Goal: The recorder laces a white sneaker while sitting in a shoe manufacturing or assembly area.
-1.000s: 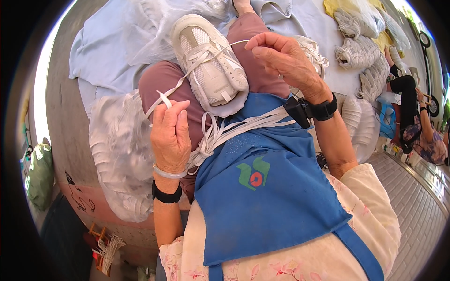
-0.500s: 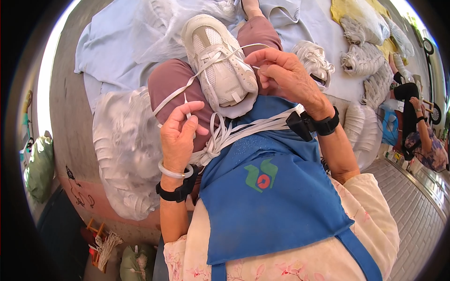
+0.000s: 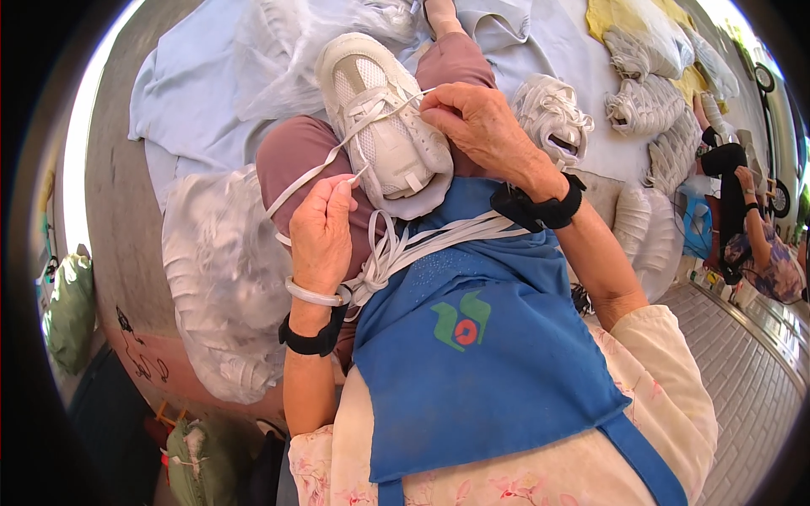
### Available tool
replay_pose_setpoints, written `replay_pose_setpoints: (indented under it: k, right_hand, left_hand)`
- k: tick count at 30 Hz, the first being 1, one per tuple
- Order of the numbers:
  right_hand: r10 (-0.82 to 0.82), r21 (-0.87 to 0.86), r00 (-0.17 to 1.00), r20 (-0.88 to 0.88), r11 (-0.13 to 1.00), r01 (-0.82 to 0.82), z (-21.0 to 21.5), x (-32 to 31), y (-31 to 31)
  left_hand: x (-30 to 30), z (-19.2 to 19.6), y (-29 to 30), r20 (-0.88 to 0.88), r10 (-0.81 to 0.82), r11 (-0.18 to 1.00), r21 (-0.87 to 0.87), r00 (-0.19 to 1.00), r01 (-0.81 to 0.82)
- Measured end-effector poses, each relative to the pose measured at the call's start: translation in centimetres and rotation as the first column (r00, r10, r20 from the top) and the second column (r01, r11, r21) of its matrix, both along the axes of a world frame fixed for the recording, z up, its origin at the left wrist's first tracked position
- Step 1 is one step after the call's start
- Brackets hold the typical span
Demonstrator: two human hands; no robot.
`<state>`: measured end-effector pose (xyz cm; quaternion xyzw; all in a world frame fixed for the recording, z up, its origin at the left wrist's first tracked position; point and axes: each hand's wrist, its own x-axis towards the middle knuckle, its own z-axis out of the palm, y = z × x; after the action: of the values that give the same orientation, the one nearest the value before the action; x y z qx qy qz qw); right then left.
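Already half-laced, the white sneaker still needs upper eyelets threaded, left hand and right hand fingers pinching the white lace

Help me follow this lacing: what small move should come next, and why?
Probably the left hand should pull its lace end outward to take up slack. That flat white lace sags in a loose run from the shoe on the lap, while the right hand pinches the lace at the eyelets, steadying that side.

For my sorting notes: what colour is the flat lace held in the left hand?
White, like the white mesh sneaker; the flat lace shows best in the head view.
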<state>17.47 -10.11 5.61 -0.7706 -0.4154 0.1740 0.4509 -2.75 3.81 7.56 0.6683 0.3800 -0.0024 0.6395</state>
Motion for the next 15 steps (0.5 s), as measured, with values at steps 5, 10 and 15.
replay_pose_setpoints:
  k: [5,10,15]
  right_hand:
    - [-0.01,-0.082,0.999,-0.041,0.997,0.007,0.0,0.9,1.9]
    - [0.021,-0.081,0.998,-0.057,0.996,-0.025,-0.8,1.2,2.2]
    - [0.082,-0.056,0.986,0.146,0.996,-0.075,-0.7,1.4,2.4]
  left_hand:
    - [2.3,0.0,0.6,-0.008,-0.123,0.826,0.554,0.992,0.106]
    - [3.6,-0.2,1.4,-0.063,-0.046,0.809,0.584,0.997,0.074]
    - [4.4,-1.4,1.8,0.038,-0.051,0.66,0.751,0.998,0.005]
